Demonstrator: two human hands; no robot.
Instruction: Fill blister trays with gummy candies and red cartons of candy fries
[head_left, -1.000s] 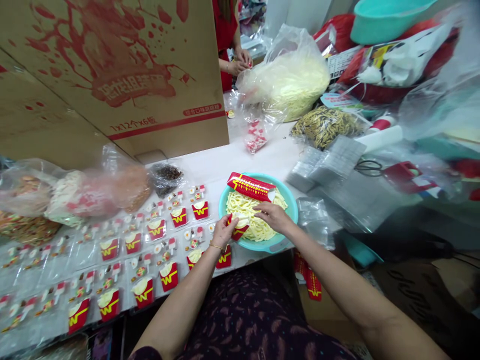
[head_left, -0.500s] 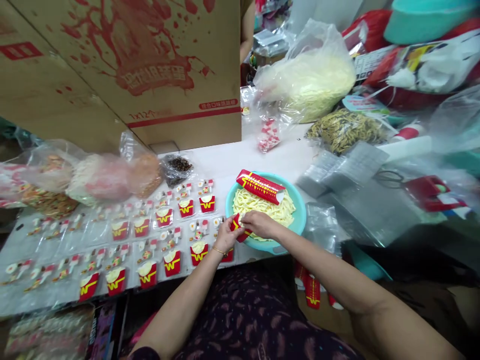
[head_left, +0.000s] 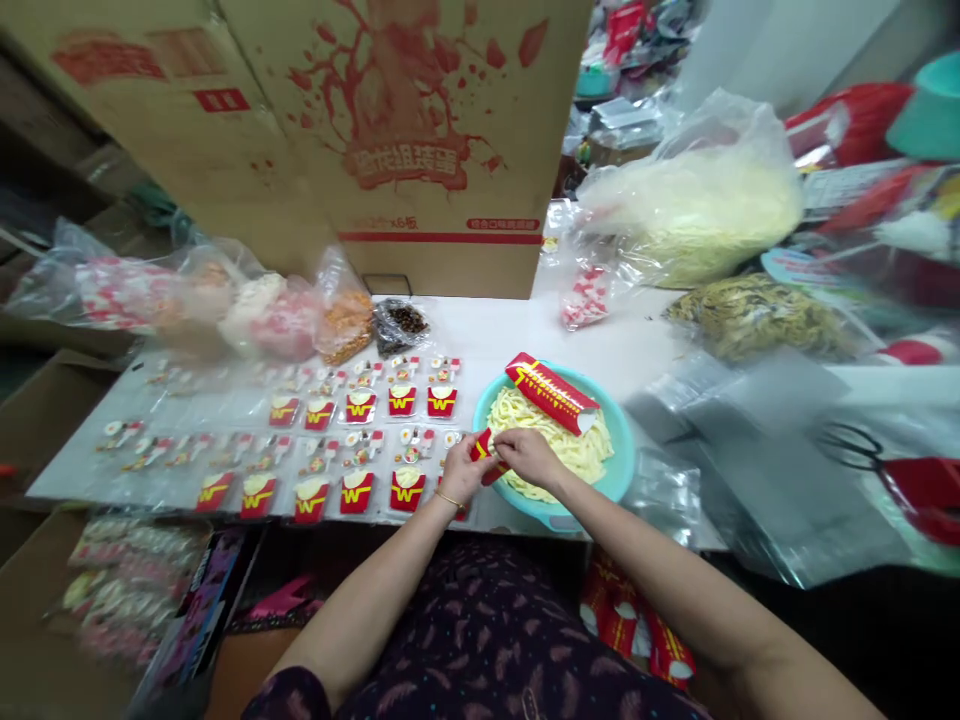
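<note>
Over the near left rim of a turquoise basin (head_left: 628, 450), a small red carton (head_left: 481, 446) with yellow marking sits between the person's two hands. The left hand (head_left: 463, 472), with a thin bracelet (head_left: 450, 498) at the wrist, has its fingers closed around the carton's left side, thumb and fingertips pressed against it. The right hand (head_left: 531, 458) comes from the opposite side, its fingers bent and drawn close together at the carton's upper part, partly covering it; whether they pinch anything there cannot be told. The carton is tilted, its lower corner showing beneath the right fingertips.

Pale yellow strips (head_left: 585, 458) fill the basin just beyond and below the right hand. A nested stack of red cartons (head_left: 551, 393) lies slantwise across the strips and the far rim, near the right hand but apart from its fingers.

To the left of the hands, rows of clear packets (head_left: 356, 493) cover the tabletop (head_left: 495, 330), many showing a filled red carton and tiny food-shaped pieces; the nearest ones lie just beside the left hand. Clear plastic sleeves (head_left: 664, 495) lie right of the basin.
</note>
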